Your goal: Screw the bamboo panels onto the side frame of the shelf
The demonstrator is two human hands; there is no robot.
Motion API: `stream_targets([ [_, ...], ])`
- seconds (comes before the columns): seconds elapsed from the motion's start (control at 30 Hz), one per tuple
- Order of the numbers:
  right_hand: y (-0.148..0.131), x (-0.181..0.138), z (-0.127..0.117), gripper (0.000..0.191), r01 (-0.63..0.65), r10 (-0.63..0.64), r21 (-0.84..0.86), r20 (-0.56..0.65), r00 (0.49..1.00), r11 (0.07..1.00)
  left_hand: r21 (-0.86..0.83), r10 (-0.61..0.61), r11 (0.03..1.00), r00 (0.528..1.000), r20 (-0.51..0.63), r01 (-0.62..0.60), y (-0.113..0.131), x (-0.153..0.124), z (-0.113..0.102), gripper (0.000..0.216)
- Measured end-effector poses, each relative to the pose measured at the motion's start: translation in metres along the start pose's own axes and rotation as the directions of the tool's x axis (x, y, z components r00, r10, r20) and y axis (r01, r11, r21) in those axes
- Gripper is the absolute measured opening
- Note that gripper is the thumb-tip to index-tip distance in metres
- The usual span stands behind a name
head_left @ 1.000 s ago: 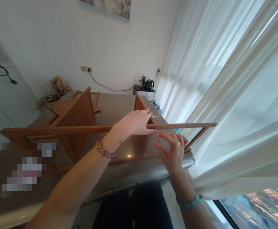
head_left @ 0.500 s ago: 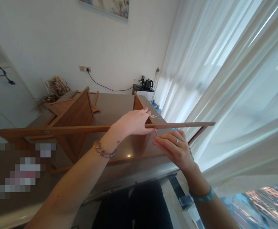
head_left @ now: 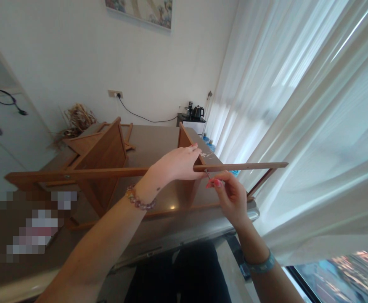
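The thin metal tool [head_left: 207, 174] is located between the two hands, just below the wooden rail [head_left: 243, 167]. Its long axis is oblique to the rail; the tip points up and leftward, away from the right hand [head_left: 231, 195] and toward the rail's underside. The tip appears to meet the rail, although the contact is too small to confirm. The right hand is nearly closed, with the tool's lower end pinched between thumb and fingers. The left hand [head_left: 179, 163] is partly curled over the rail, its fingers extended onto the edge of the right-hand panel [head_left: 184, 136]. The rail's long axis runs side to side, extending beyond both hands. Left of the left hand stands the larger panel [head_left: 103, 151]. Beneath both hands is the tabletop [head_left: 152, 141]; beyond them, a black kettle [head_left: 198, 111].
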State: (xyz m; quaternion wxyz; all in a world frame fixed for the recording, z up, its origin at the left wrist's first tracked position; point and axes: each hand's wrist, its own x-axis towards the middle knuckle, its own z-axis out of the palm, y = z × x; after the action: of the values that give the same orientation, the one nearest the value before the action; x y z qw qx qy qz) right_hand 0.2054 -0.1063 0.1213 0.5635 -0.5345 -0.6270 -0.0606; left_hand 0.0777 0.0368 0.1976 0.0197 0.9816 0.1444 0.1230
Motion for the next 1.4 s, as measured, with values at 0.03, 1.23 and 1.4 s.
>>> stream_targets([
  [0.03,0.002,-0.001,0.0,0.012,-0.012,0.012,0.007,-0.025,1.0,1.0,-0.002,0.005,1.0,1.0,-0.003,-0.005,0.0,0.0,0.0,0.066],
  [1.23,-0.023,-0.007,-0.003,0.024,-0.032,0.0,-0.606,-0.053,0.999,0.795,-0.054,0.071,0.996,0.997,-0.023,-0.072,-0.004,0.0,0.001,0.047],
  [1.4,-0.02,-0.007,-0.013,0.021,0.309,-0.293,-0.764,0.163,0.942,0.566,-0.065,0.068,0.996,0.998,-0.004,-0.068,-0.002,0.0,0.0,0.045],
])
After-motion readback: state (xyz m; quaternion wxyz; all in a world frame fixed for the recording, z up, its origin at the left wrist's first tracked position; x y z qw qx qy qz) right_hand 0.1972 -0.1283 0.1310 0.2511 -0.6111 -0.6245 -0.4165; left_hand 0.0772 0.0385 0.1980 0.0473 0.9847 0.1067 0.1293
